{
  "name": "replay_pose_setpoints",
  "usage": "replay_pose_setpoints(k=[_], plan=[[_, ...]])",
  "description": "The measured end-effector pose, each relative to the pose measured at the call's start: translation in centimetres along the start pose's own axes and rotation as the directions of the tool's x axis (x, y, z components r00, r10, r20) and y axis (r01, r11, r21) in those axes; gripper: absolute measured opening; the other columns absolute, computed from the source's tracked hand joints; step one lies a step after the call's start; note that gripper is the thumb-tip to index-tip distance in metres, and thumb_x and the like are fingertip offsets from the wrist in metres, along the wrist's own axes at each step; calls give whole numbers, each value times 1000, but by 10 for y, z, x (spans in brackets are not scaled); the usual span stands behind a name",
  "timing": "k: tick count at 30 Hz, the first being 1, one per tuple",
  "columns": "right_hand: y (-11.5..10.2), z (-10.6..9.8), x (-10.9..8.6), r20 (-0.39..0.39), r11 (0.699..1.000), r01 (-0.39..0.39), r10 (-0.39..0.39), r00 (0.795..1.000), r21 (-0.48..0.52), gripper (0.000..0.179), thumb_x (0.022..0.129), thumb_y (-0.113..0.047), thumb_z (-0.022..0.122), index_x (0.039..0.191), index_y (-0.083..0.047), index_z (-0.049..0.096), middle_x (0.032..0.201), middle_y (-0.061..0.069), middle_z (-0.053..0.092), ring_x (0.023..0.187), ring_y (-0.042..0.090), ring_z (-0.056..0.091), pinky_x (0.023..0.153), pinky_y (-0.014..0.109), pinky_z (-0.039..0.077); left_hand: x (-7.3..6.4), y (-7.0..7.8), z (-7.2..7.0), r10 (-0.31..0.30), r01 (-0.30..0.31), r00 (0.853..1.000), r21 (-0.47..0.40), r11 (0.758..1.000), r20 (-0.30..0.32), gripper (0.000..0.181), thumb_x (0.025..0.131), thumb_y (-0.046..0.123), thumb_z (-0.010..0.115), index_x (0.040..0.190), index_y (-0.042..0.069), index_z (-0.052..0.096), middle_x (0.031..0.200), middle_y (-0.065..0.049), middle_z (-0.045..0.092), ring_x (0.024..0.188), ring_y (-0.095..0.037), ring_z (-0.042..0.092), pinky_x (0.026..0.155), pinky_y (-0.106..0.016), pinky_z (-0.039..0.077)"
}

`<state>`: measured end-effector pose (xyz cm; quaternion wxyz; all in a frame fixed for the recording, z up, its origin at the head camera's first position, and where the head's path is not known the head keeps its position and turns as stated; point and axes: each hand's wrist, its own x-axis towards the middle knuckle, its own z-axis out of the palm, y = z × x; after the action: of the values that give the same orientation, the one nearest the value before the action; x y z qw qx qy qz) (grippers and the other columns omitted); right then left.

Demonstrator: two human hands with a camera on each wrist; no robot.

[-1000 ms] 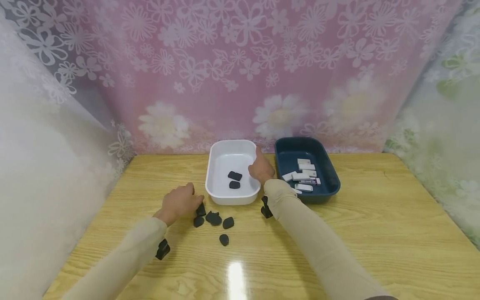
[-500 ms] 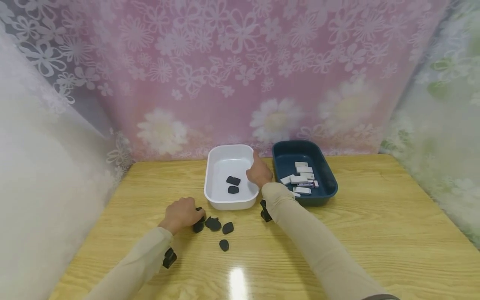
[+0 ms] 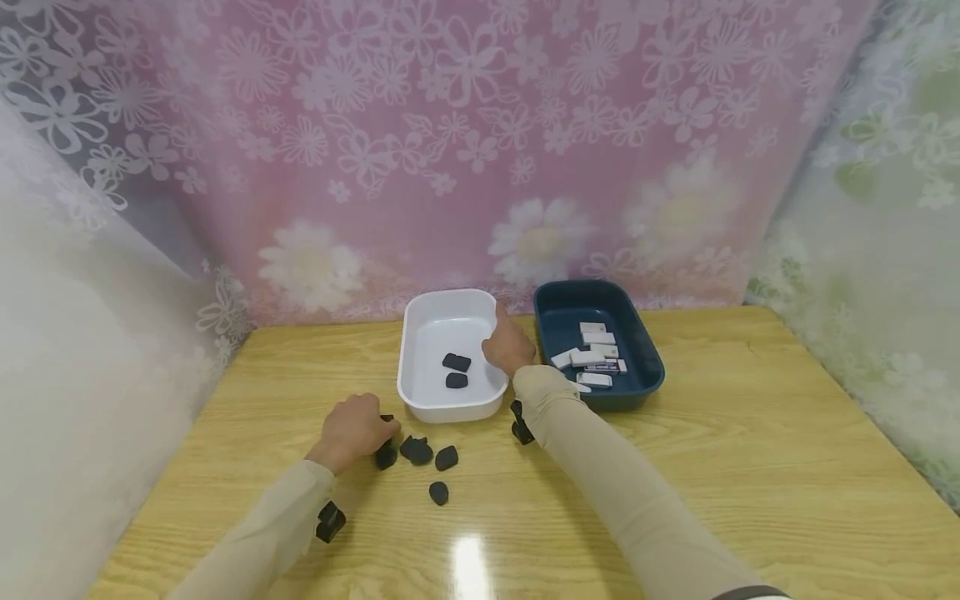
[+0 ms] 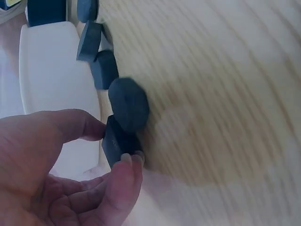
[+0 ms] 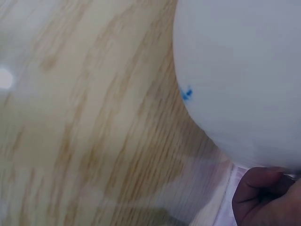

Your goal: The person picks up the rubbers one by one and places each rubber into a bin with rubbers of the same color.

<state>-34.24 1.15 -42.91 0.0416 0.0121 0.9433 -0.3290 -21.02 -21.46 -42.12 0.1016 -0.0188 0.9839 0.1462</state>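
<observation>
My left hand (image 3: 352, 429) is at the left end of a loose group of black erasers on the table. In the left wrist view, its thumb and fingertips pinch a black rectangular eraser (image 4: 114, 146). A rounded black eraser (image 4: 128, 106) overlaps that one, and more lie in a row beyond it. My right hand (image 3: 512, 343) grips the right rim of a white tub (image 3: 450, 413). Inside the tub lie a longer black eraser (image 3: 456, 362) and a shorter black eraser (image 3: 456, 381). The right wrist view shows the curled fingers (image 5: 256, 186) at the tub's wall.
To the right of the white tub stands a navy tub (image 3: 588, 296) with several white erasers (image 3: 598, 338) in it. A black eraser (image 3: 438, 493) lies nearest the front of the wooden table (image 3: 750, 433). A pink flowered curtain (image 3: 412, 208) hangs behind.
My left hand has come down onto the leftmost black eraser, its fingers closing round it. The right hand stays on the white tub's rim. The head view has shifted slightly.
</observation>
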Motion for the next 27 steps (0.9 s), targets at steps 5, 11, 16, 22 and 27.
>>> replay_pose_setpoints(k=[5, 11, 16, 22, 27], plan=[[0, -4, 1, 3, 1000, -5, 5, 1000, -2, 76, 89, -13, 58, 153, -18, 17, 132, 15, 54, 105, 33, 58, 87, 51, 45, -4, 0, -22, 24, -24, 999, -18, 1000, -32, 31, 86, 29, 61, 66, 8, 50, 58, -4, 46, 48, -16, 41, 42, -26, 30], [3, 1, 5, -12, 1000, 6, -6, 1000, 5, 77, 87, -13, 60, 153, -19, 20, 131, 15, 55, 104, 33, 58, 84, 50, 46, -5, 12, -66, 64, -67, 995, -30, 997, -81, 36, 86, 28, 57, 55, 11, 51, 48, 0, 44, 42, -13, 33, 40, -25, 27], [6, 4, 6, -24, 1000, 17, -17, 1000, 4, 76, 86, -13, 61, 152, -20, 22, 130, 14, 56, 103, 33, 58, 83, 50, 46, 8, 32, -83, 135, -139, 983, -27, 990, -126, 36, 87, 30, 56, 57, 12, 53, 50, 0, 49, 43, -14, 38, 40, -26, 27], [5, 3, 2, -25, 1000, 7, -7, 1000, 2, 77, 86, -12, 61, 152, -20, 22, 132, 13, 55, 105, 32, 58, 85, 50, 45, 28, 56, -72, 181, -180, 976, 11, 984, -123, 32, 88, 32, 59, 64, 12, 61, 57, 1, 56, 47, -16, 47, 40, -27, 31], [3, 2, -1, -39, 1000, 26, -26, 999, -11, 77, 85, -11, 61, 152, -19, 23, 130, 12, 56, 103, 31, 59, 82, 49, 46, 41, 72, -56, 193, -186, 976, 75, 980, -98, 29, 90, 31, 61, 71, 9, 61, 61, -1, 58, 51, -18, 52, 44, -29, 37]])
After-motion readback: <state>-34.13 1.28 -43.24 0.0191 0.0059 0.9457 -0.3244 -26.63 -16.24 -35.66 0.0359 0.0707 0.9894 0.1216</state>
